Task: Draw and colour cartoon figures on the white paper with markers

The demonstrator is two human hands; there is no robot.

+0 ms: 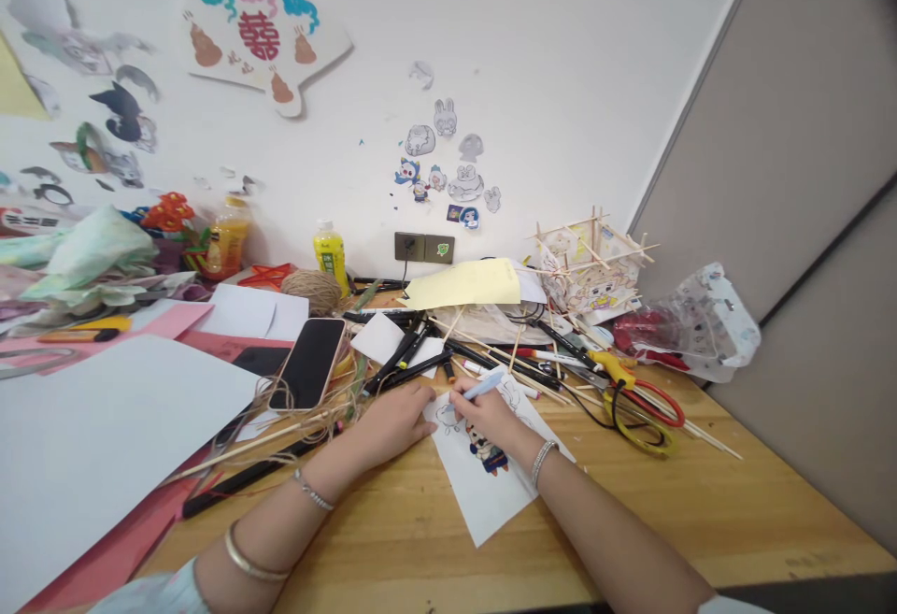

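My right hand [494,422] is closed round a light-blue pen [483,385], its tip at a cloud-like outline on a white sheet of paper [476,511]. A coloured cartoon figure [489,453] in dark blue and orange is drawn beside my right hand, and more black outlines show behind it. My left hand [396,422] lies on the table with its fingers loosely extended and its fingertips at the sheet's upper left edge. It grips nothing that I can see. Several black markers [406,352] lie just beyond both hands.
Scissors [645,413] with red and yellow handles lie at right, near thin wooden sticks [707,436]. A phone [308,362] rests among twine at left. Large white paper [112,464] covers the left side. A yellow-labelled bottle [331,254] stands by the wall.
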